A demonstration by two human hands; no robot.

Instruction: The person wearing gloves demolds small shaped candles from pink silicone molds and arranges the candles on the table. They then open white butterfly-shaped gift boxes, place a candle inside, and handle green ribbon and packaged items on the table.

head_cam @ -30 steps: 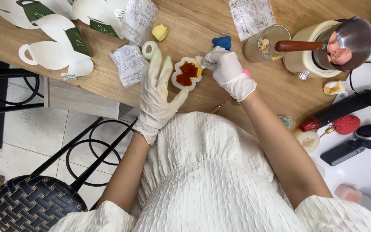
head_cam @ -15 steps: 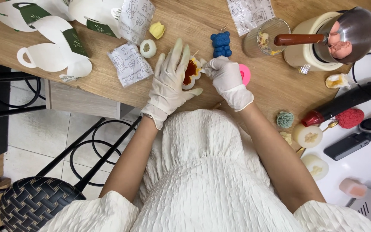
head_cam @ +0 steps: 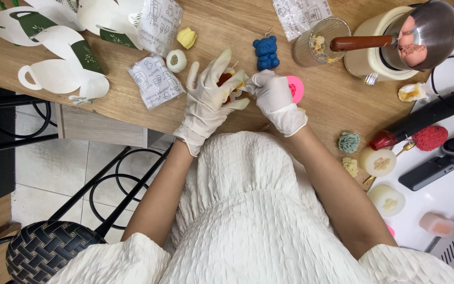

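Observation:
Both my hands wear white gloves. My left hand [head_cam: 208, 100] lies over a white silicone mould filled with dark orange wax [head_cam: 226, 80], fingers curled around its left side. My right hand [head_cam: 274, 97] pinches the mould's right edge. Most of the mould is hidden under my left hand. A blue bear-shaped candle [head_cam: 265, 52] stands just beyond my hands, and a pink mould [head_cam: 295, 88] peeks out behind my right hand. All rest on the wooden table [head_cam: 227, 31].
Printed plastic bags [head_cam: 156, 81], a white ring candle [head_cam: 176, 60], a yellow candle [head_cam: 186, 37] and paper cup cut-outs [head_cam: 53, 73] lie left. Right: a glass jar [head_cam: 317, 46], a metal pot with pink wax [head_cam: 421, 34] on a cream heater, a heat gun [head_cam: 426, 118], several small candles.
My left hand came down from raised and open onto the wax-filled mould and now curls around it. My right hand stayed on the mould's right edge. The view shifted slightly.

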